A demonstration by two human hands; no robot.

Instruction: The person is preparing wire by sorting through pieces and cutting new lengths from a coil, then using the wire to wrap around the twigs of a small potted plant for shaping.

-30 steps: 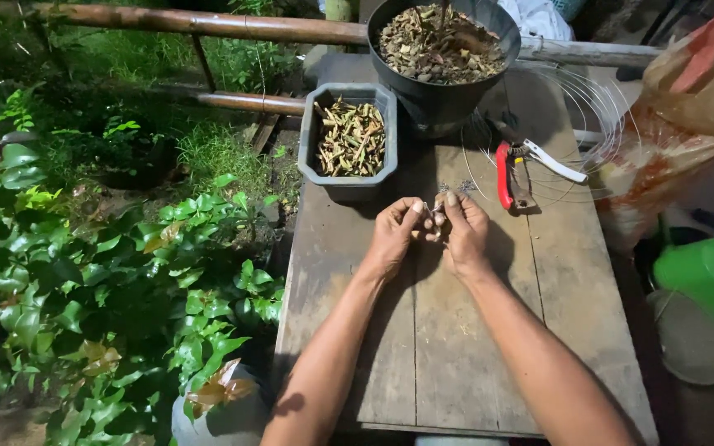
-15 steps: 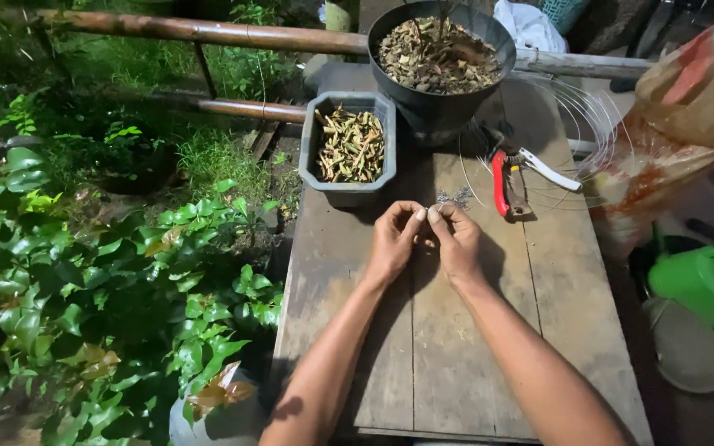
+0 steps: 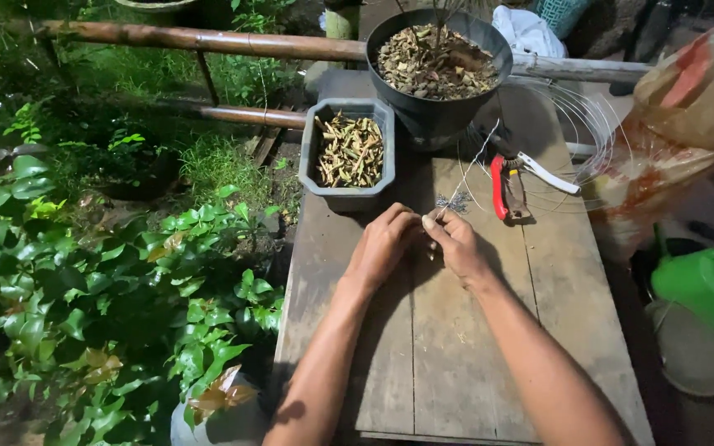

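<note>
Both hands met near the middle of the wooden table (image 3: 456, 347). The left hand (image 3: 383, 244) was curled, its fingers bent in toward the right hand (image 3: 456, 244), whose fingertips were pinched together on a thin wire (image 3: 471, 169). Whether the left fingers also gripped the wire could not be told. Just past the fingertips, at 12 o'clock from the hands, a small bristly twist of wire (image 3: 452, 201) lay on the boards, and the wire ran from there up toward 1 o'clock.

At 11 o'clock from the hands stood a grey rectangular tray (image 3: 311, 165) holding dry, pale plant pieces. At 12 o'clock, further off, sat a round black pot (image 3: 431, 124) filled with coarse brown chips. Red-handled pruning shears (image 3: 506, 186) lay at 2 o'clock, just beside loops of coiled wire (image 3: 580, 124). At 3 o'clock, off the table, a green watering can (image 3: 708, 285) stood below a clear plastic bag (image 3: 687, 107). Green leafy plants (image 3: 84, 272) filled the ground at 9 o'clock, with 2 brown poles (image 3: 200, 39) beyond them.
</note>
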